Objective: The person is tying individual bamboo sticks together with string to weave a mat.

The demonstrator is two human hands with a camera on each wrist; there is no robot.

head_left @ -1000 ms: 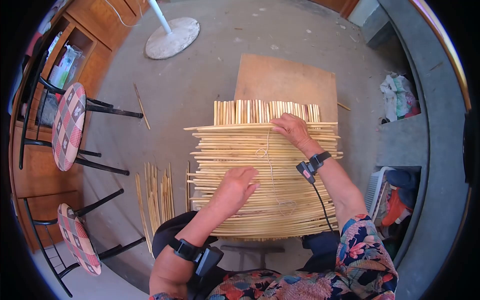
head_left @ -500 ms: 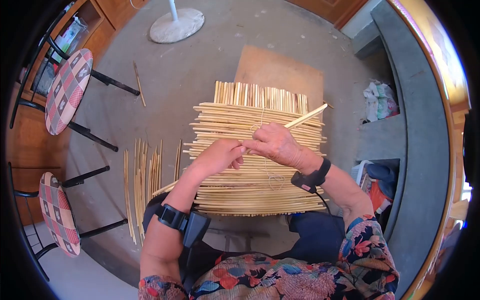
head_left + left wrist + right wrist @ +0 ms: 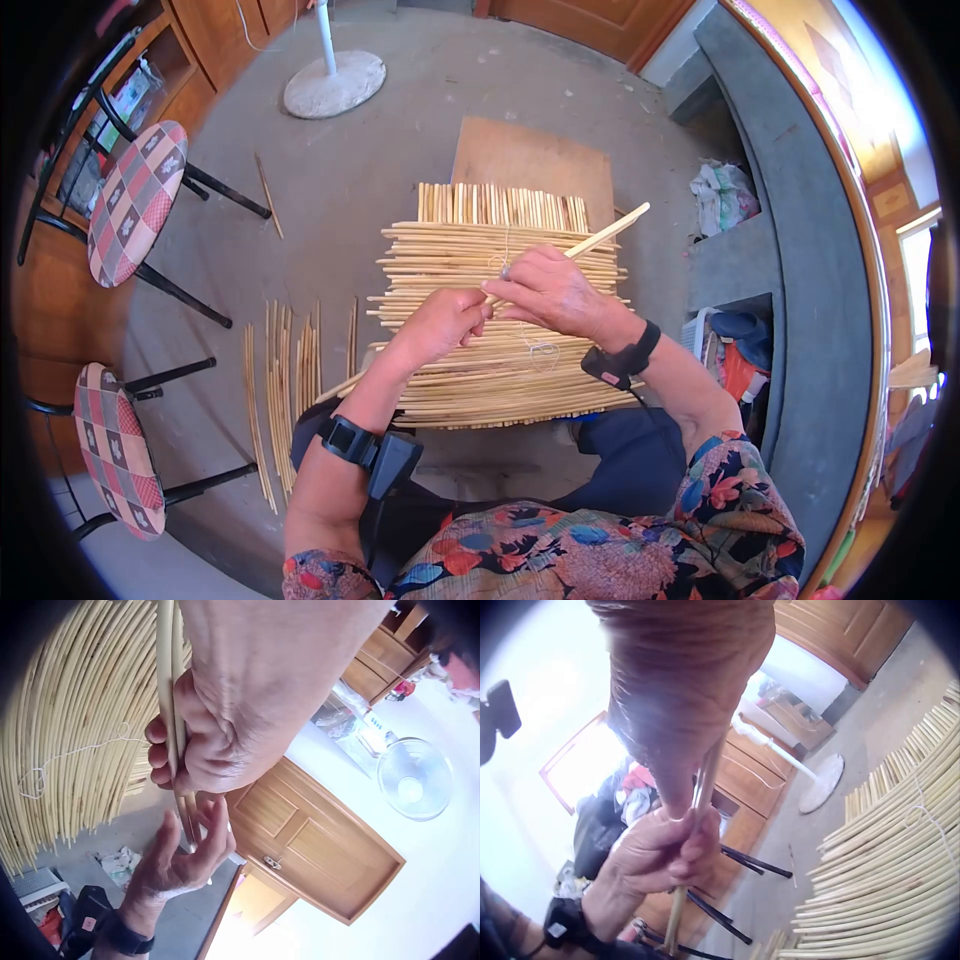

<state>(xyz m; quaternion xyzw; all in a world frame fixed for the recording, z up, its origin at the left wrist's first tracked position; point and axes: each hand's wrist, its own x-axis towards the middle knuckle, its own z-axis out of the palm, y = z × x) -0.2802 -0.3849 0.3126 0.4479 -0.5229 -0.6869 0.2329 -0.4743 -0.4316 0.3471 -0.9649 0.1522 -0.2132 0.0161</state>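
My left hand grips a pair of thin pale sticks in curled fingers, above a mat of similar sticks. Close beside it, my right hand pinches the same sticks, which slant up to the right past it. In the left wrist view the two sticks run side by side through the left fist towards the right fingers. Beneath lies the mat of sticks, laid crosswise in close rows. A thin white string trails over it, ending in a loose tangle.
Short upright-looking stick ends line the mat's far edge, over a brown board. Loose sticks lie on the floor at left. Two checked-seat chairs stand further left. A grey ledge with stuffed niches runs along the right.
The right hand has left the mat's far edge and come to the left hand; both now hold sticks raised over the mat. Over the last half second the hands stay nearly still.
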